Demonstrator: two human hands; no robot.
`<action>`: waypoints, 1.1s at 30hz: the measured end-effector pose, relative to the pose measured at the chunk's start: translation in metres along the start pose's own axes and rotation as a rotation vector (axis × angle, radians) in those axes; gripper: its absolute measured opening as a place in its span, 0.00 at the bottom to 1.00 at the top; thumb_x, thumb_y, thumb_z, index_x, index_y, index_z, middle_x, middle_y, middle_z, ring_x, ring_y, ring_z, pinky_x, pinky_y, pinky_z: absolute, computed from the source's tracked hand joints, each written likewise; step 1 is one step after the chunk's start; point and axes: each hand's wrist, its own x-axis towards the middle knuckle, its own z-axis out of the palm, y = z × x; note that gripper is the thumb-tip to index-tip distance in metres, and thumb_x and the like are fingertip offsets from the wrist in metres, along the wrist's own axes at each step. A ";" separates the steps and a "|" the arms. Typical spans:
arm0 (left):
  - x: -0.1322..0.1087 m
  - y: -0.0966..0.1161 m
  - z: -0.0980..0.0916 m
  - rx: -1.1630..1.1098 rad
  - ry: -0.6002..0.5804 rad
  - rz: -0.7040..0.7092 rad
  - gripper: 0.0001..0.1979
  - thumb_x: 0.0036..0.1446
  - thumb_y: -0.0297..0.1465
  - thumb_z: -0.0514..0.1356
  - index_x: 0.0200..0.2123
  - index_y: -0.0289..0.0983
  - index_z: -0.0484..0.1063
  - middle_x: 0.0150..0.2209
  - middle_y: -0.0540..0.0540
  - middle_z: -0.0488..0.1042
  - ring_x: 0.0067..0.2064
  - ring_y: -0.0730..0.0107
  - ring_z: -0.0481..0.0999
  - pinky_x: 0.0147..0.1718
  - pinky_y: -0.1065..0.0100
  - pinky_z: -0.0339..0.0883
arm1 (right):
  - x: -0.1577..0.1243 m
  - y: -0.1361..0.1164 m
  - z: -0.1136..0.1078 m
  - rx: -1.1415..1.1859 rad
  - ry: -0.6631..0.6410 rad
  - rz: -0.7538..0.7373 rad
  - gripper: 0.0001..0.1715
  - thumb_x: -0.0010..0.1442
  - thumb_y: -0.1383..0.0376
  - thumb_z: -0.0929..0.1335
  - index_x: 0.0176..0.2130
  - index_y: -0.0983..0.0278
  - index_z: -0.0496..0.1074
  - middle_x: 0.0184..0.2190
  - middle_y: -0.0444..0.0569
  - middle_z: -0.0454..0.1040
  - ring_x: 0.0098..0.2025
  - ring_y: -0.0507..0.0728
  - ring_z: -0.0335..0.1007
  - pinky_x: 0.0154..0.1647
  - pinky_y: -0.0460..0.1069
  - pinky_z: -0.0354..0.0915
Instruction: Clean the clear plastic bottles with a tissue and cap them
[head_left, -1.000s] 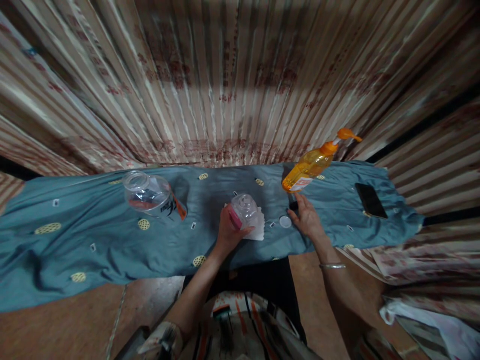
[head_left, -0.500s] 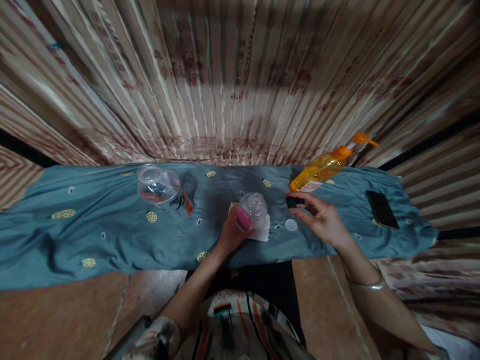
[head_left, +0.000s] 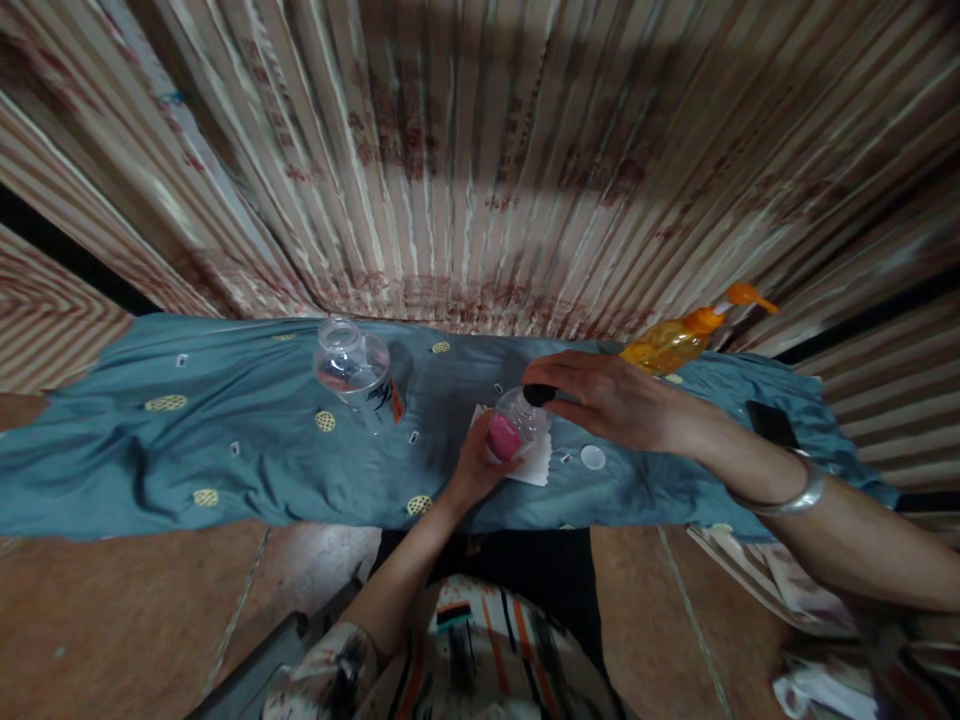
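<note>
My left hand [head_left: 480,465] is wrapped round the lower side of a small clear plastic bottle [head_left: 523,422] with a pink patch on it. Under the bottle lies a white paper napkin [head_left: 536,465]. My right hand [head_left: 600,395] pinches a black cap [head_left: 538,394] between thumb and fingers. The cap is at the top of the bottle, over its mouth; whether it touches the rim I cannot tell. A small white disc [head_left: 592,457] lies on the cloth, below my right hand.
To the left stands a larger clear plastic container [head_left: 352,370] with black and orange print. An orange pump bottle [head_left: 670,343] is behind my right forearm, and a black phone [head_left: 772,424] lies at the right. Blue-green cloth [head_left: 255,400] covers the table; a striped curtain [head_left: 465,180] hangs behind.
My right hand has carried the black cap left, from beside the pump bottle to the clear bottle's mouth. My left hand keeps its hold. The view has shifted slightly.
</note>
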 end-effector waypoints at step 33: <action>0.001 -0.001 0.001 0.042 -0.003 0.032 0.53 0.49 0.52 0.83 0.73 0.42 0.70 0.70 0.31 0.77 0.71 0.33 0.77 0.73 0.32 0.67 | 0.027 -0.025 -0.010 -0.463 -0.289 0.063 0.09 0.80 0.65 0.71 0.51 0.68 0.81 0.43 0.60 0.88 0.48 0.68 0.87 0.46 0.56 0.75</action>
